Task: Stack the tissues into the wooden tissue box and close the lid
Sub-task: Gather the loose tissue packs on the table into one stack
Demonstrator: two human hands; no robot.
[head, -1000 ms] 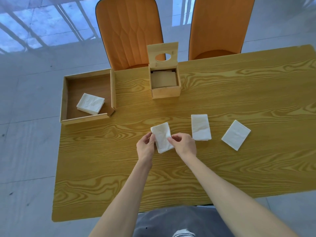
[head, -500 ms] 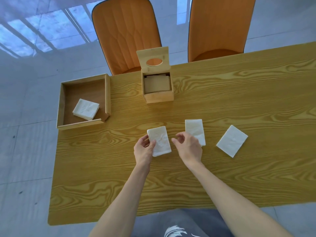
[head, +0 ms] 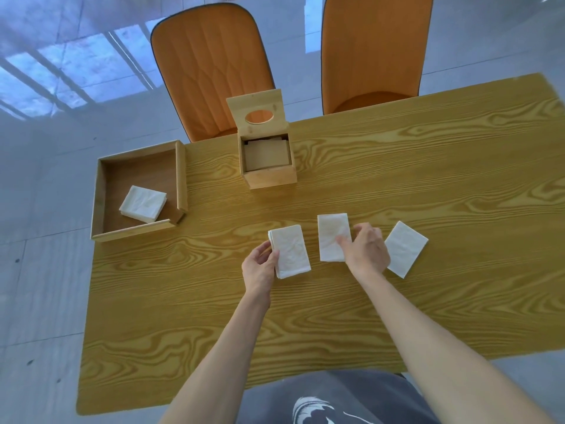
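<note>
The wooden tissue box (head: 269, 178) stands at the table's far edge, its lid (head: 258, 113) with an oval hole tipped up and back. Three folded white tissues lie in a row on the table. My left hand (head: 259, 267) pinches the left edge of the left tissue (head: 290, 250). My right hand (head: 365, 250) rests its fingers on the right edge of the middle tissue (head: 331, 235). The right tissue (head: 405, 247) lies untouched, partly behind my right hand.
A shallow wooden tray (head: 137, 231) overhangs the table's left end and holds a small stack of tissues (head: 143, 203). Two orange chairs (head: 211, 68) stand behind the far edge. The wooden table (head: 397, 185) stretches to the right.
My right hand let go of the left tissue and moved right onto the middle tissue. My left hand kept its hold on the left tissue.
</note>
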